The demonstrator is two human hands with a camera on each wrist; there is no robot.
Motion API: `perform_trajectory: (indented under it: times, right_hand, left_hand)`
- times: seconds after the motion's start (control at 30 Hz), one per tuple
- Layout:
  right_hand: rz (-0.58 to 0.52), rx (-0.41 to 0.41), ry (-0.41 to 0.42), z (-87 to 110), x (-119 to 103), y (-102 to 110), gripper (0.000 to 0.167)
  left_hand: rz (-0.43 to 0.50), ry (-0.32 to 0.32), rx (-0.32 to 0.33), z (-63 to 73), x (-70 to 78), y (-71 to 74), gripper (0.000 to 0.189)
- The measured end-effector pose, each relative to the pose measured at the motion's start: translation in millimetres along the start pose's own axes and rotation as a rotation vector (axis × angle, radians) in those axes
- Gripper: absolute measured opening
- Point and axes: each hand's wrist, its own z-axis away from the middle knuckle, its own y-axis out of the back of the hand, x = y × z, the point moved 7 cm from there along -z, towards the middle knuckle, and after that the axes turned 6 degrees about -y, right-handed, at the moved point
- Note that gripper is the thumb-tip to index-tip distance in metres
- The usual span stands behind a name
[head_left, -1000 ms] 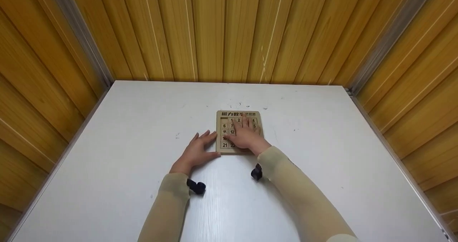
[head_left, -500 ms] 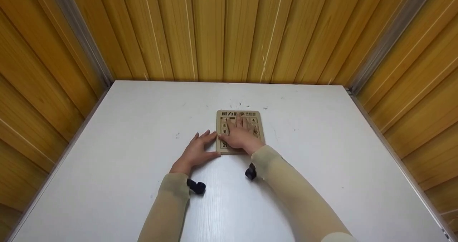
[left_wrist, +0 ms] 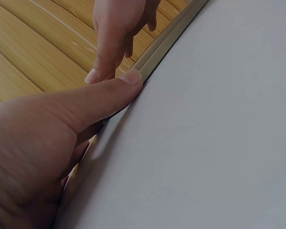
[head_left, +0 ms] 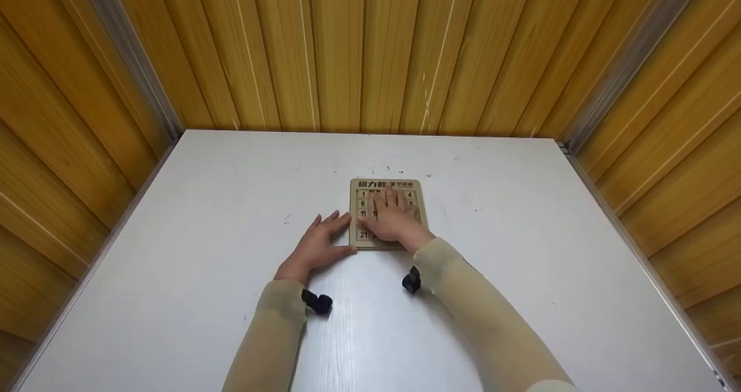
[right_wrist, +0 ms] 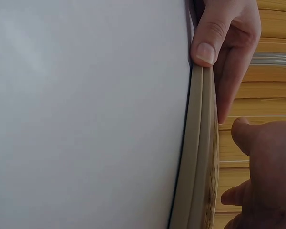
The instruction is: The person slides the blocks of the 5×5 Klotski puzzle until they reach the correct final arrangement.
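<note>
A wooden sliding number puzzle [head_left: 354,230] lies flat on the white table, with dark lettering along its top edge and numbered tiles below. My left hand [head_left: 317,247] steadies it, fingers fairly straight against the left edge and the thumb at the near-left corner. In the right wrist view that left thumb [right_wrist: 210,40] presses the frame's side. Over the tiles my right hand [head_left: 395,223] is spread, fingers pointing away, hiding most of the middle and right columns. Tiles 1, 6, 11 and 21 show down the left column. Whether every right fingertip touches a tile, I cannot tell.
The white table [head_left: 202,253] stretches around the puzzle, with small dark marks beyond it. Yellow wood-look panels [head_left: 341,56] rise behind and on both sides. A small black camera [head_left: 318,303] sits at each wrist.
Tile 1 has slid left into the top-left corner, where a gap was. My right hand moved left, then slightly back right. My left hand and the puzzle frame stayed put.
</note>
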Motion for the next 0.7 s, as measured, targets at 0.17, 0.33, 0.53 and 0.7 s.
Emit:
perform_trajectory:
  times: [0.17, 0.33, 0.53, 0.7]
  right_hand:
    - [0.005, 0.002, 0.002, 2.7, 5.6, 1.3, 0.09]
    - [0.026, 0.003, 0.012, 4.5, 4.5, 0.3, 0.091]
    - [0.042, 0.001, 0.027, 5.2, -1.1, -2.2, 0.09]
    - [0.033, -0.017, 0.046, 4.4, -7.1, -5.3, 0.092]
  left_hand:
    - [0.001, 0.011, 0.003, 0.4, -1.9, 0.9, 0.08]
    - [0.012, 0.023, -0.004, 0.7, -3.4, 0.1, 0.082]
    - [0.015, -0.012, 0.006, 0.7, -0.9, 0.1, 0.08]
    - [0.009, -0.007, 0.005, 0.5, -0.1, -0.6, 0.08]
